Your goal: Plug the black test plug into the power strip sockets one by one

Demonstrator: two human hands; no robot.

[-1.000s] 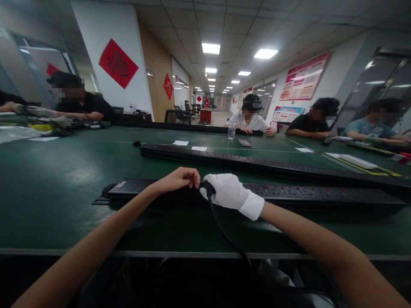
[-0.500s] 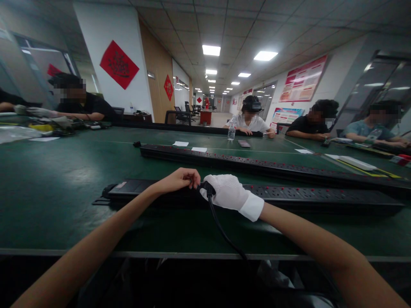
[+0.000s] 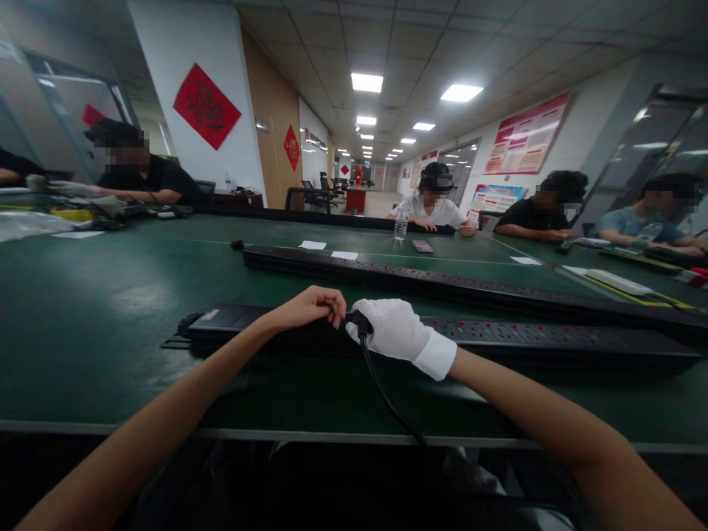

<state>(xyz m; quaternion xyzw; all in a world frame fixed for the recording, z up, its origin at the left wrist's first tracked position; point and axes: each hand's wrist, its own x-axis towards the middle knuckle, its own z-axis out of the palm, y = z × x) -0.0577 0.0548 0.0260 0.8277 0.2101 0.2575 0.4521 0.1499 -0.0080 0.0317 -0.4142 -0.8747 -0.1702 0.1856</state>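
My right hand [image 3: 387, 330], in a white glove, is closed on a black plug [image 3: 361, 322]. From the plug a black cable [image 3: 384, 394] hangs down over the table's front edge. My left hand [image 3: 321, 306] is bare, its fingers curled together right beside the plug; what they pinch is too small and dark to make out. Both hands are over a long black power strip [image 3: 514, 335] with red-marked sockets, which lies across the green table [image 3: 138, 295]. The middle of that strip is hidden behind my hands and left forearm.
A second long power strip [image 3: 398, 276] lies behind the first. Farther back are white papers [image 3: 344, 256], a water bottle [image 3: 400, 223] and another black strip [image 3: 265, 214]. Several people sit around the table, one [image 3: 434, 206] opposite. Tools and a yellow item [image 3: 74, 214] are at the far left.
The view has shifted very slightly. Both hands keep nearly the same place and pose at the plug.
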